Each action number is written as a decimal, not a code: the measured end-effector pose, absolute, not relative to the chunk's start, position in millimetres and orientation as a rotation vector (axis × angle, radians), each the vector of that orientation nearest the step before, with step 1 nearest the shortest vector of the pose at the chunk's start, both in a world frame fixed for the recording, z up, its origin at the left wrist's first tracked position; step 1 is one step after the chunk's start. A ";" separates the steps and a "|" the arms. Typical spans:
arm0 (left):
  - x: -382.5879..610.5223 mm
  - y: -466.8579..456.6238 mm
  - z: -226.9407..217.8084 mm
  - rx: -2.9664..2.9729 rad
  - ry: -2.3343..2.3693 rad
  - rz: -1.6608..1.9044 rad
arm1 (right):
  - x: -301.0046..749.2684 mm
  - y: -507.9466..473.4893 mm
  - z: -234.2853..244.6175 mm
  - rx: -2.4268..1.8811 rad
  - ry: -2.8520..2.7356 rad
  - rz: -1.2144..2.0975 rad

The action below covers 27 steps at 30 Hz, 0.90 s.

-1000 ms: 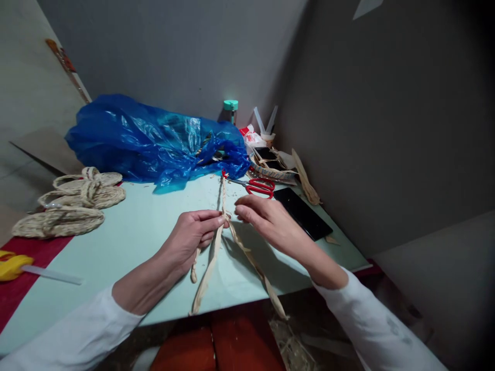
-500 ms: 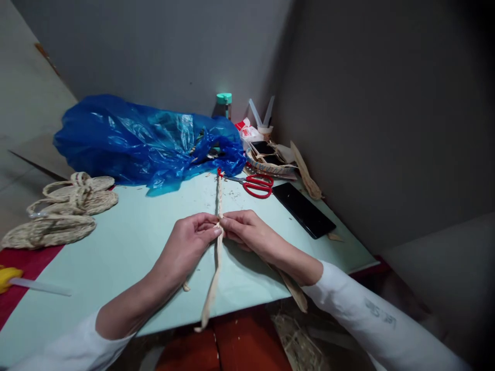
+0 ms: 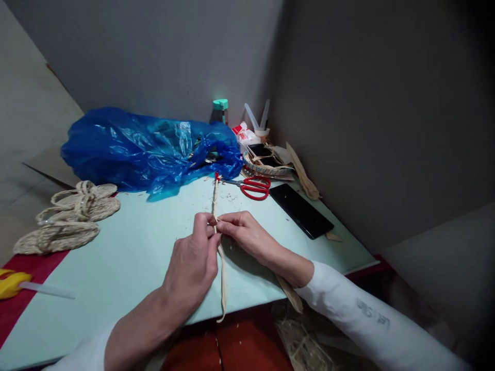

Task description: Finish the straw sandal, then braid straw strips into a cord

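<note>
A narrow braid of pale dried plant fibre (image 3: 215, 198) runs down the table from a red tie (image 3: 217, 176) at its far end. At the braid's near end my left hand (image 3: 195, 257) pinches the strands between curled fingers and thumb. Close against it, my right hand (image 3: 247, 234) pinches the same spot from the right. One loose strand (image 3: 223, 288) hangs below my hands towards the table's near edge. Another strand (image 3: 291, 294) shows beneath my right wrist. The exact crossing of the strands is hidden by my fingertips.
Red-handled scissors (image 3: 255, 188) and a black phone (image 3: 302, 210) lie to the right. Behind is a crumpled blue plastic bag (image 3: 135, 149). Woven slippers (image 3: 58, 237) sit at left, near a yellow glue gun-like object (image 3: 11, 283). A basket (image 3: 266, 167) stands at the back right.
My left hand has turned, its back now facing up and its knuckles raised. The hanging strand has swung to the right. My view has shifted slightly.
</note>
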State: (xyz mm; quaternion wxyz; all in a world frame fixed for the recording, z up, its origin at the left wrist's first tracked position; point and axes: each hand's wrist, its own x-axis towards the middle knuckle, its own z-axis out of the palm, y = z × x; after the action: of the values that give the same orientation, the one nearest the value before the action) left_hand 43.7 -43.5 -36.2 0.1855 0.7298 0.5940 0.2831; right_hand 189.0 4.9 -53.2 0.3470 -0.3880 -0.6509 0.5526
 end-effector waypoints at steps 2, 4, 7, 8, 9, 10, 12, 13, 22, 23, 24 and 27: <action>49.0 -45.0 -42.4 2.220 1.746 0.707 | 188.7 5.7 -54.8 -0.964 -1.654 1.460; 53.6 -44.7 -49.5 2.367 1.776 0.624 | 188.1 5.9 -56.3 -0.934 -1.565 1.549; 57.7 -45.4 -53.3 2.538 1.767 0.552 | 188.1 4.9 -56.5 -0.899 -1.395 1.715; 57.3 -46.4 -51.3 2.556 1.751 0.531 | 188.6 4.3 -55.8 -0.889 -1.356 1.747; 55.5 -47.7 -47.8 2.546 1.723 0.508 | 189.1 3.7 -54.8 -0.878 -1.331 1.765; 52.3 -49.0 -42.9 2.507 1.691 0.491 | 189.7 3.2 -53.5 -0.866 -1.316 1.771; 42.4 -49.4 -31.6 2.357 1.621 0.529 | 190.5 2.2 -50.6 -0.836 -1.295 1.772; 36.4 -47.7 -26.6 2.253 1.619 0.603 | 190.6 1.9 -49.3 -0.822 -1.283 1.776; 28.1 -2.2 -32.4 1.201 1.002 0.825 | 189.9 -1.3 -45.7 -0.623 -1.277 1.866; 30.3 -1.4 -34.3 1.167 0.983 0.819 | 190.8 -1.8 -45.6 -0.633 -1.315 1.850; 31.5 -1.3 -35.7 1.138 0.979 0.831 | 191.8 -2.2 -45.7 -0.656 -1.364 1.827; 29.0 -2.0 -37.8 1.053 0.963 0.850 | 194.2 -2.4 -47.1 -0.741 -1.527 1.743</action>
State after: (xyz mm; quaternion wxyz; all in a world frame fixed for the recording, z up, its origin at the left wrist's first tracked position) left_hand 29.0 -2.0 -37.8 0.6747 0.4679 0.4279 0.3779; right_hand 194.2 -2.4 -47.1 0.3470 -0.2858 -0.5885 0.6720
